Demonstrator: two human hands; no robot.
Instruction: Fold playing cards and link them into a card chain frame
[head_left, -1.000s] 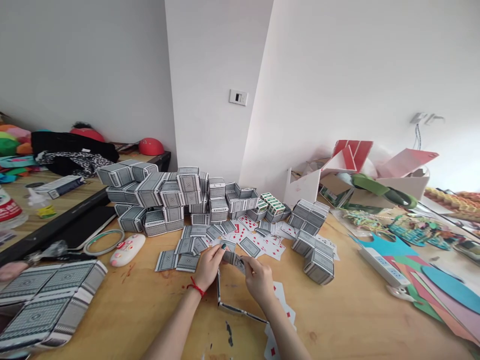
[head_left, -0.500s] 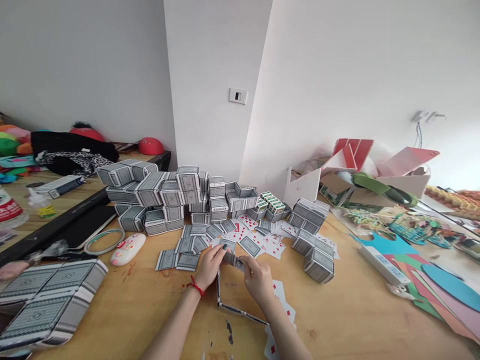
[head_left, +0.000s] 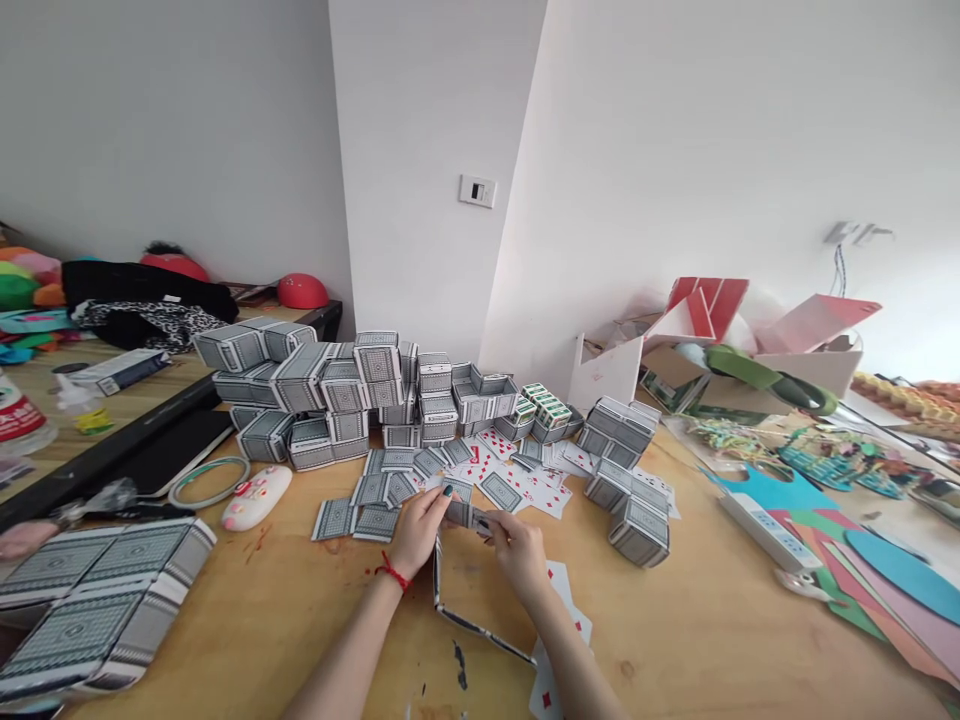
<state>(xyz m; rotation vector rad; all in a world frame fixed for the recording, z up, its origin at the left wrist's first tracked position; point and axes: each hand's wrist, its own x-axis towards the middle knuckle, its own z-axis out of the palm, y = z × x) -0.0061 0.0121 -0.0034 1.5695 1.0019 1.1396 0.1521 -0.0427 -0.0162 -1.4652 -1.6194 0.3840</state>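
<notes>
Between both hands is a strip of folded playing cards (head_left: 460, 514), grey-patterned on its outer face. My left hand (head_left: 421, 532), with a red string bracelet at the wrist, pinches its left end. The fingers of my right hand (head_left: 519, 552) are closed on its right end. From the left hand the linked strip (head_left: 480, 632) runs down toward me, bends, and goes right along the table to my right forearm. Face-up diamond cards (head_left: 561, 590) lie partly under that forearm. Beyond my hands are a loose patterned card (head_left: 501, 492) and several folded card pieces (head_left: 375, 490).
Stacked card-covered blocks (head_left: 330, 390) stand at the back left. More blocks (head_left: 626, 510) sit at the right, and a large card-covered piece (head_left: 97, 600) at the near left. A white mouse (head_left: 257, 497), a power strip (head_left: 772, 530) and coloured paper (head_left: 892, 590) lie around.
My right hand has shifted slightly, and the right end of the held strip now shows more between its fingers. The lower part of the strip has bent a little. My left hand stays nearly still.
</notes>
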